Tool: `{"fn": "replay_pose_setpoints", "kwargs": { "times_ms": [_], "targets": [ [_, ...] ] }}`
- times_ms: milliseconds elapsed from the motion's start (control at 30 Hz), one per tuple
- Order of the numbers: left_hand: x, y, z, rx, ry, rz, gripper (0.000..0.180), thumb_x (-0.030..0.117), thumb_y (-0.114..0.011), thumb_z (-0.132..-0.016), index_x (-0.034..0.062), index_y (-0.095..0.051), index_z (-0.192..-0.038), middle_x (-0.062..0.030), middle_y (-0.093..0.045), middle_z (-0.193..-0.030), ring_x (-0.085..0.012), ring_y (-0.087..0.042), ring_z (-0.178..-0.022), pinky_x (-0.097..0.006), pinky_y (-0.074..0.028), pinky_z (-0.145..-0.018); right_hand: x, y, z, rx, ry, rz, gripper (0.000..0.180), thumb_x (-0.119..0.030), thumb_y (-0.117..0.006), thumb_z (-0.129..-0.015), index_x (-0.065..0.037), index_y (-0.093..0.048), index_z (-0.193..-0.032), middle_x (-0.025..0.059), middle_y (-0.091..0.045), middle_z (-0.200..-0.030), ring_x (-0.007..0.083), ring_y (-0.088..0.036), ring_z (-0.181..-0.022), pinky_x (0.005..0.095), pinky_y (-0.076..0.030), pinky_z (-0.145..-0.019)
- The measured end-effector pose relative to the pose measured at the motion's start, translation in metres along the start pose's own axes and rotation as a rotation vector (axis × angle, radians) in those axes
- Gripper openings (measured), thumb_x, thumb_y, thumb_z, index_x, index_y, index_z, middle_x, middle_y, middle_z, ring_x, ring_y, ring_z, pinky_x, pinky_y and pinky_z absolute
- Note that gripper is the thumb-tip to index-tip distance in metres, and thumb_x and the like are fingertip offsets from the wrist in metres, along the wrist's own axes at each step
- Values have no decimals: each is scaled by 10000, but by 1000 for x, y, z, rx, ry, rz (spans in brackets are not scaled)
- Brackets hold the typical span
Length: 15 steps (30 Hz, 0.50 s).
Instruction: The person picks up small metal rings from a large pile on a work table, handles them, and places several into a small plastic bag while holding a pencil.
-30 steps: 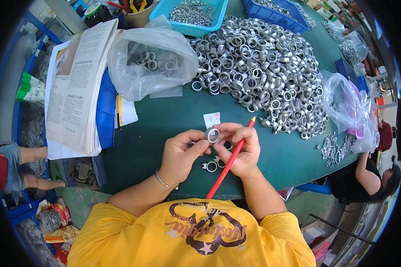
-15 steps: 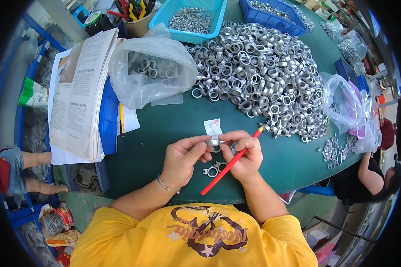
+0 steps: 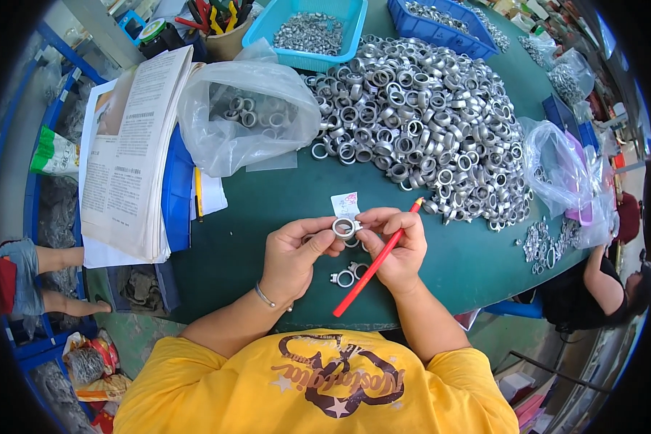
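Note:
Between the fingertips of both hands is a silver metal ring [image 3: 345,228] with a small lug on its side, its round opening facing up. My left hand [image 3: 296,253] pinches its left edge, and my right hand [image 3: 396,249] grips the lug side. A red pencil [image 3: 378,266] also rests in my right hand, slanting down toward me. Just below lie a few loose metal rings [image 3: 343,278] on the green table [image 3: 246,278]. Behind the held ring is a small white paper tag [image 3: 343,203] with handwriting. A large heap of similar rings [image 3: 427,116] covers the table beyond.
A clear plastic bag [image 3: 239,137] with rings stands left of the heap. Newspapers [image 3: 134,159] lean on a blue bin [image 3: 177,188]. Behind are a turquoise basket [image 3: 307,61] and blue crate [image 3: 441,32] of small parts. Another person [image 3: 593,289] sits at right.
The held ring has turned from edge-on to showing its round opening. The red pencil has shifted slightly, its lower end moving right. Both hands stay in nearly the same place.

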<state>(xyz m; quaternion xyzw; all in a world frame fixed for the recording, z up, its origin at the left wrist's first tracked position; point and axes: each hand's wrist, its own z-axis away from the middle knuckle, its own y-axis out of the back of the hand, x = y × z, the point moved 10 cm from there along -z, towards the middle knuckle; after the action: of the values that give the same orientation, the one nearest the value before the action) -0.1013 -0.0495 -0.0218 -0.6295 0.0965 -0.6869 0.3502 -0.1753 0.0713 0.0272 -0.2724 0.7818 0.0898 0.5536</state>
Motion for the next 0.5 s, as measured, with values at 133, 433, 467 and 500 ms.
{"fn": "replay_pose_setpoints", "kwargs": {
  "times_ms": [133, 433, 467, 500],
  "targets": [
    [-3, 3, 1, 23, 32, 49, 201, 89, -577, -858, -46, -600, -1006, -104, -642, -868, -138, -610, -706, -230, -503, -650, 6, 0, 1, -5, -59, -41, 291, 106, -607, -763, -40, -363, -824, 192, -581, -962, 161, -599, -808, 258, -508, -710],
    [15, -4, 4, -4, -151, -158, 171, 88, -557, -868, -30, -605, -983, -105, -620, -919, -146, -607, -737, -240, -507, -662, 9, -1, 2, -3, -78, -97, 276, 110, -594, -769, -41, -370, -828, 192, -575, -983, 166, -595, -816, 264, -503, -725],
    [14, -4, 3, -11, -153, -162, 174, 90, -553, -871, -29, -604, -988, -101, -618, -930, -140, -607, -742, -235, -511, -665, 5, 1, 2, 22, -66, -78, 276, 108, -600, -765, -41, -375, -820, 187, -581, -976, 169, -597, -810, 267, -504, -718],
    [14, -6, 2, -24, -160, -162, 176, 91, -550, -874, -29, -602, -992, -96, -615, -942, -135, -607, -747, -230, -515, -669, 1, 3, 1, 45, -49, -53, 276, 107, -606, -760, -42, -380, -812, 183, -586, -968, 172, -600, -803, 271, -505, -710]
  ]
}}
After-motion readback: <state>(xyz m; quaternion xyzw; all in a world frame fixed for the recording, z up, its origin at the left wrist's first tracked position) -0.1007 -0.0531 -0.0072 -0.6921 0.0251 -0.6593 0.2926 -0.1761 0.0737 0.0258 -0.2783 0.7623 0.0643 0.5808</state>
